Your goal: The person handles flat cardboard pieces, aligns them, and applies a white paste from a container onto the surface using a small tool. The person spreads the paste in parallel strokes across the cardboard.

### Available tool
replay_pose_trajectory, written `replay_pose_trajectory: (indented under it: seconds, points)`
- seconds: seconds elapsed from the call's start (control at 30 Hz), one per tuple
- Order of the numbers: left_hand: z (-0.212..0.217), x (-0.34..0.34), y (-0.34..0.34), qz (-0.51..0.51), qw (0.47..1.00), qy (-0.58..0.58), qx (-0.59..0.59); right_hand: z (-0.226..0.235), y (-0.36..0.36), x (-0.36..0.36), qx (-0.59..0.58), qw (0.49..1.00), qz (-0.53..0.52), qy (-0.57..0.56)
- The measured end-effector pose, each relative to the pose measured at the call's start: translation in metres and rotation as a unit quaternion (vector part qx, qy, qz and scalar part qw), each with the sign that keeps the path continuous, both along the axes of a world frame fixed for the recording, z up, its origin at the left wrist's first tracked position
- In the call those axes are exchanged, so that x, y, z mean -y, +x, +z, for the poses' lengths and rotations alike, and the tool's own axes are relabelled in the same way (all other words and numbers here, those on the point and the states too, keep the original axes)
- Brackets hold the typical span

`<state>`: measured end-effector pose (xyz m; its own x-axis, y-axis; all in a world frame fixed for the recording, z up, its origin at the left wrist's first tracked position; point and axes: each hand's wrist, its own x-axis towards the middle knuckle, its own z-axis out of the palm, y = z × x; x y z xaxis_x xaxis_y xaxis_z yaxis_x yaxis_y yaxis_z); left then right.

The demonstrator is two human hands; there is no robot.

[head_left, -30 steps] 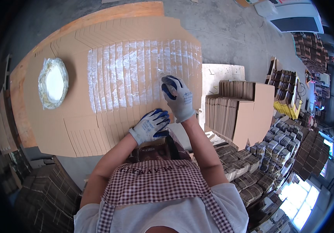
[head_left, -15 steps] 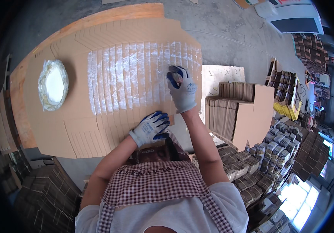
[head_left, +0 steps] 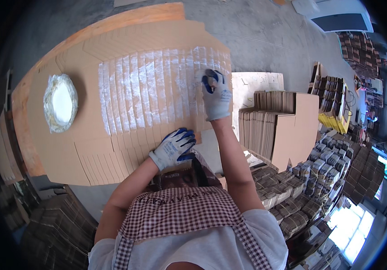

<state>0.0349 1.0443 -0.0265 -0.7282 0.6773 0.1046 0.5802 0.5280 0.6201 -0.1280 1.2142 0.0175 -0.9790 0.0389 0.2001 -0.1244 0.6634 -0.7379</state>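
Observation:
Fanned, overlapping cardboard sheets [head_left: 67,153] cover the work table, and a band of wet, whitish paste [head_left: 146,85] streaks across their stepped edges. My right hand [head_left: 216,95], in a white glove with blue palm and fingers, is curled over the right end of the band. Its fingers close round a small object that I cannot make out. Gloved the same way, my left hand [head_left: 175,146] lies with fingers stretched out at the sheets' near edge, in front of my apron. A plastic-wrapped bowl [head_left: 60,103] holding a smooth white substance stands on the cardboard at the left.
The wooden table edge [head_left: 112,22] shows beyond the sheets. To the right, a stack of folded cardboard [head_left: 259,130] stands on a pale board [head_left: 259,81]. Tied cardboard bundles [head_left: 292,198] fill the lower right, with more piles [head_left: 51,225] at lower left.
My right hand has shifted a little to the right and away from me over the pasted sheets, still curled. The left hand stays at the near edge.

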Motion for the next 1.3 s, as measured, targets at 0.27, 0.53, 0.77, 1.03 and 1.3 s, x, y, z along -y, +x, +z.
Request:
replay_pose_trajectory:
  seconds: [0.27,0.53,0.77,1.03,1.3]
  points:
    - [0.007,-0.003,-0.006,-0.009,1.000,0.008,0.000,0.007,0.084,-0.032,0.141,0.985,-0.056,-0.085]
    - [0.006,-0.003,-0.005,-0.013,1.000,-0.022,0.004,-0.001,0.097,-0.056,-0.036,0.995,-0.033,0.090]
    - [0.003,-0.004,-0.005,-0.023,1.000,-0.008,-0.019,-0.023,0.090,-0.085,0.053,0.984,-0.150,0.079]
    - [0.023,-0.022,-0.011,-0.050,0.998,-0.021,-0.010,-0.001,0.081,-0.065,0.087,0.968,-0.128,-0.196]
    - [0.004,-0.047,-0.031,-0.046,0.998,-0.043,-0.023,0.004,0.052,-0.057,0.008,0.999,-0.052,0.012]
